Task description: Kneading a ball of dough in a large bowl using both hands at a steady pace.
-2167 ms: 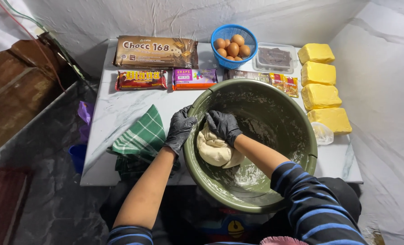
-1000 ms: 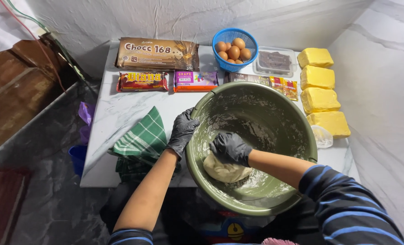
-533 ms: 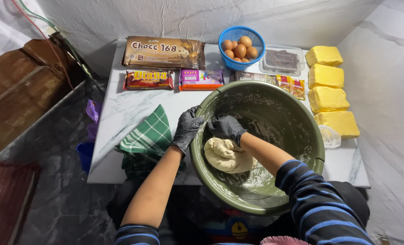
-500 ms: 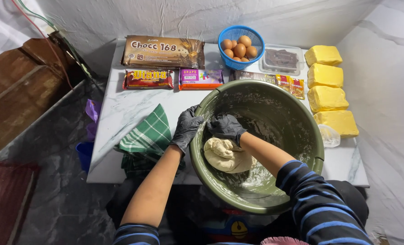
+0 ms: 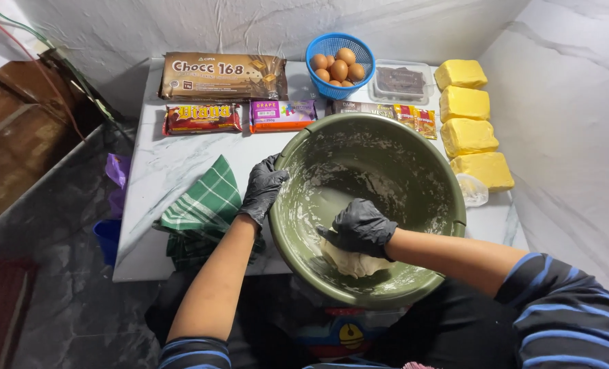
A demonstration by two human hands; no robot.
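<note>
Your right hand (image 5: 360, 229), in a black glove, presses curled fingers down onto the pale dough (image 5: 351, 261) at the near side of the green basin (image 5: 386, 171). Your left hand (image 5: 263, 190) grips the basin's left rim, fingers wrapped over it. The dough looks soft and sticky; scoop under it from its near edge.

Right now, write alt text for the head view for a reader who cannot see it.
A right hand in a black glove presses pale dough inside a big green bowl while the gloved left hand grips its rim. A checked cloth, eggs, chocolate packets and yellow butter blocks lie around it.
</note>
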